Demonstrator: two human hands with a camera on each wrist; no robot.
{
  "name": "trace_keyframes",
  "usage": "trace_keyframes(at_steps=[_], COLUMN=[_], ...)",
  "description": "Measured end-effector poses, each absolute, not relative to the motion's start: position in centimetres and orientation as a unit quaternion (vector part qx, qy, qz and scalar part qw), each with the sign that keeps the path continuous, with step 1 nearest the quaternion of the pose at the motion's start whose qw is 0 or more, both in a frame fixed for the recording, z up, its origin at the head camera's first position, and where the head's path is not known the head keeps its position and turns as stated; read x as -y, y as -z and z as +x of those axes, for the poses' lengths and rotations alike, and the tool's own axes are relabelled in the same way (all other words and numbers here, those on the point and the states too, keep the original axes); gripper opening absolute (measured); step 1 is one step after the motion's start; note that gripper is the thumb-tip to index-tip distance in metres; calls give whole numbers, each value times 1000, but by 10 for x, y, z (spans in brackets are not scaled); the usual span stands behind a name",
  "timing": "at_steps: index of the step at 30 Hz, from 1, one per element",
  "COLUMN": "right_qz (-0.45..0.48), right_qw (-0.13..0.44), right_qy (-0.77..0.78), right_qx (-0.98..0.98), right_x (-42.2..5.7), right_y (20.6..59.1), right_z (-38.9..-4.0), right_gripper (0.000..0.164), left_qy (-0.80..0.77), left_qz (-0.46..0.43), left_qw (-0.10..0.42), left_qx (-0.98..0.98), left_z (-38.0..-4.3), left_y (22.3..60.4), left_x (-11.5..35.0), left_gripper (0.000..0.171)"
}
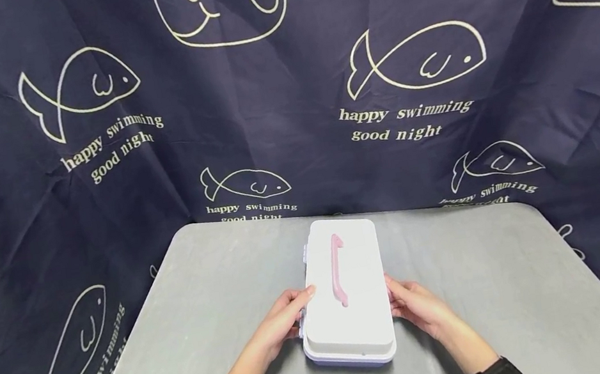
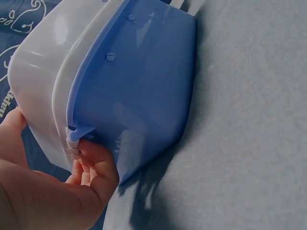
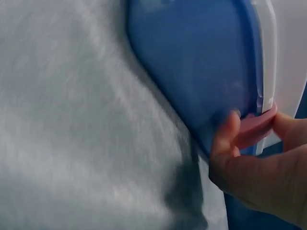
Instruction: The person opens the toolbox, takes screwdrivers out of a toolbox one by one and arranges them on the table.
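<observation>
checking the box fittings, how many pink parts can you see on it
2: the pink handle on the white lid, and the pink latch on the side of the box, pinched by the right hand. More may be hidden.

Box (image 2: 144, 81): on the tabletop (image 1: 219, 270), its far end near the back edge.
Lid (image 1: 361, 287): on top of the box.
Handle (image 1: 337, 272): on the lid, lengthwise, nearer to the far end.
Left hand (image 1: 281, 318): at the left side of the box, thumb against the lid, fingers at a hinge (image 2: 73, 143).
Right hand (image 1: 418, 306): at the right side, fingers and thumb on the latch (image 3: 255, 129).
Curtain (image 1: 298, 97): behind the tabletop, also to its left and right.
</observation>
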State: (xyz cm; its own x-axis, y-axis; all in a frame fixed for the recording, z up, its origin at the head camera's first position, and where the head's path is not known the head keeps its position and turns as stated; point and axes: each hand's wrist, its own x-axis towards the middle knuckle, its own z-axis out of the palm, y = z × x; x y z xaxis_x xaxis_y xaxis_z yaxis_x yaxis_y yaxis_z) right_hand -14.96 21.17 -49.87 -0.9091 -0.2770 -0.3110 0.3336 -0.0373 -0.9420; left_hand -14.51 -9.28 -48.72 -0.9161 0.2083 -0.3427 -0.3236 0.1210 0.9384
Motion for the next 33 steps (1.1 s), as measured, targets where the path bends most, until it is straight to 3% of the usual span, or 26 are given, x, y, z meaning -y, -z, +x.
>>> trace_keyframes(at_steps=[15,28,33], right_qz=[102,43,31], right_qw=[81,131,127], right_qy=[623,660,648], right_qx=[-771,-738,-751], right_x=[-203,-220,-228], right_y=[491,491,488], right_z=[-143,-144,-146], right_gripper=[45,57,50], left_qy=[-647,-642,-647], left_qz=[-32,-26,-23], left_qw=[182,175,174], left_qx=[-740,-746,-742], left_z=[-144,-143,-145], left_y=[488,492,491], left_x=[91,91,90], left_gripper=[51,53,53])
